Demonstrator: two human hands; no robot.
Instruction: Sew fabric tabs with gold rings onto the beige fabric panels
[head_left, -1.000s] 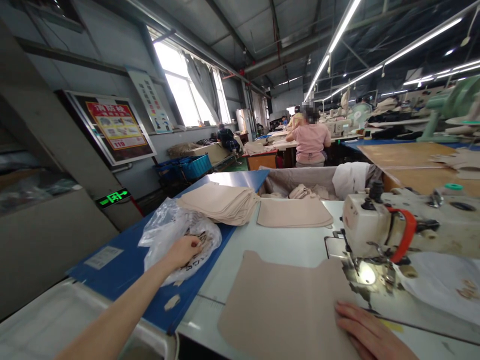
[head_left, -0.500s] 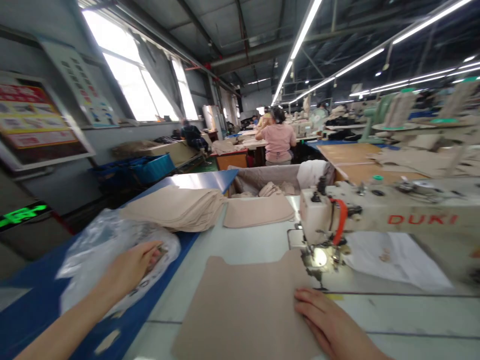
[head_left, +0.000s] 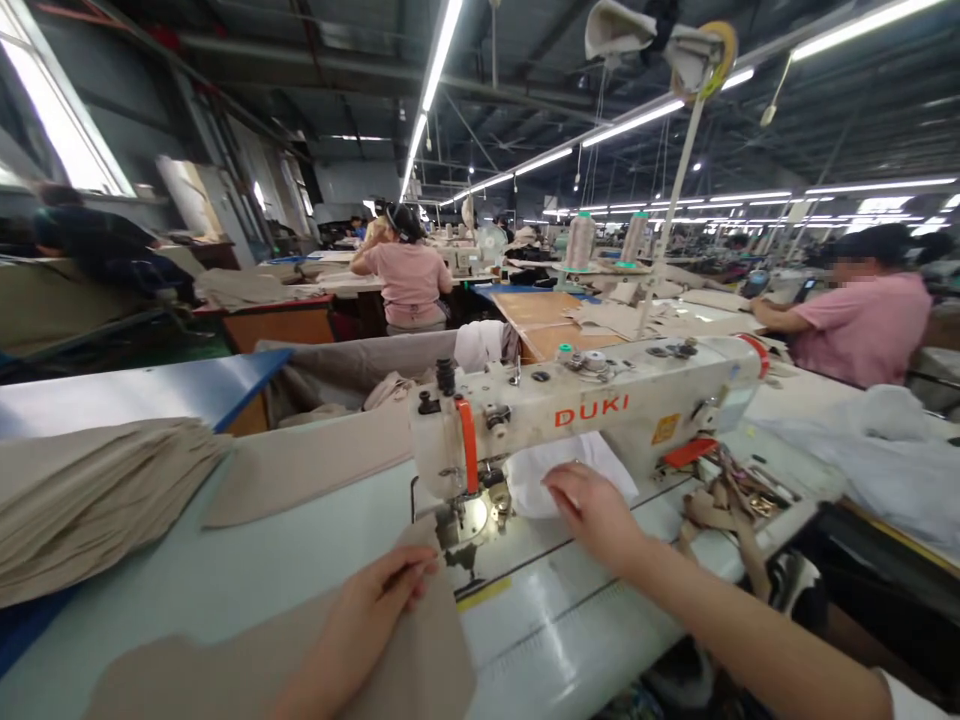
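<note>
My left hand [head_left: 375,610] lies on a flat beige fabric piece [head_left: 431,665] at the near edge of the pale table [head_left: 285,560]. Its fingers are pressed together on the piece's corner, just in front of the lit needle of the cream DUKI sewing machine [head_left: 600,410]. My right hand [head_left: 592,505] reaches under the machine's arm. Its fingers rest outstretched on a white sheet [head_left: 536,470] there, and I see nothing held in them.
A stack of beige pieces [head_left: 90,490] sits at the left, with a single piece [head_left: 315,460] behind the needle. Scraps and tools [head_left: 735,490] lie right of the machine. A cloth-filled bin [head_left: 337,360] stands behind. People in pink [head_left: 409,280] [head_left: 870,320] work nearby.
The view swung right. My left hand left the plastic bag and came onto the beige piece by the needle. My right hand lifted off that piece and moved under the machine's arm.
</note>
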